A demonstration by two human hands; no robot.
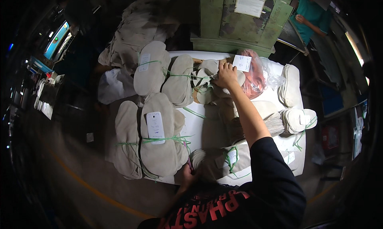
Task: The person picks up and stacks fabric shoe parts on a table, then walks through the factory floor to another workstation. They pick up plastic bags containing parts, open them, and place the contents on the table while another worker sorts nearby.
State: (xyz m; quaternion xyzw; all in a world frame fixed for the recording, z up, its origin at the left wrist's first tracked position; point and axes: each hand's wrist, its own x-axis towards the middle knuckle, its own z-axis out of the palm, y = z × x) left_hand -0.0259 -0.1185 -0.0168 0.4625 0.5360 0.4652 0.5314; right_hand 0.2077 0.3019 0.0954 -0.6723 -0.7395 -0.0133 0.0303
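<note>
Left side of the white worktable: four bundles of beige, sole-shaped fabric pieces, each tied with green string. The near pair carries a white paper tag; the far pair lies just beyond it.

Near edge, left of centre: the person's left hand, held low against the body, fingers closed around a small purple-handled tool beside a loosened beige bundle with green string trailing from it.

Centre: the right arm, in a black sleeve, stretches straight across the table to its far side. The right hand, palm down with fingers curled, rests on a loose heap of beige cut pieces and green string; whether it actually grips them cannot be told.

Right of that hand: a clear plastic bag with reddish contents and a white label. Far right: stacks of pale cream sole-shaped pieces.

Background, far right: another person in a teal shirt, beside a green metal machine.
</note>
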